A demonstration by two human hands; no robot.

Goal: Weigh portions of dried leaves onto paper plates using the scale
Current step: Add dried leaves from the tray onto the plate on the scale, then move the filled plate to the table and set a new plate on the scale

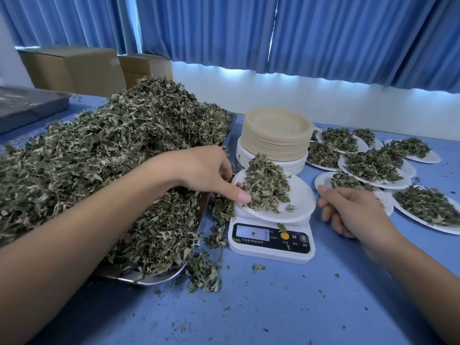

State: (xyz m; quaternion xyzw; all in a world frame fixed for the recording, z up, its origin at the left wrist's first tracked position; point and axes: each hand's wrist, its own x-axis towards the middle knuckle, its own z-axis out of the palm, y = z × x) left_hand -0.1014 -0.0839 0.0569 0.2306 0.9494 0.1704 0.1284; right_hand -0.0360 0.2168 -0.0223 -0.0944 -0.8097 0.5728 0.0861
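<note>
Weighing station seen from the head camera. One white digital kitchen scale point(271, 239) stands on the blue worktop point(273, 307). It carries one white paper plate point(298, 197) bearing a single portion of dried green leaves point(266, 185), piled toward the plate's left half. To the left, one shallow steel tray point(154, 278) holds one large heap of dried leaves point(112, 145); loose leaf fragments point(204, 272) lie spilled beside it. Behind the scale, one stack of beige paper plates point(276, 135) sits on one shorter stack of white plates point(293, 164). To the right, at least seven filled white plates point(395, 181) overlap one another. Two cardboard boxes point(74, 68) and a second grey tray point(29, 105) stand at the far left.

The left hand point(206, 173) reaches across the heap, fingers bent down at the plate's left rim, thumb stretched against the portion; whether it grips any leaves cannot be told. The right hand point(348, 207) hangs just right of the scale, fingers loosely curled and holding nothing, one fingertip close beside the plate's rim.
</note>
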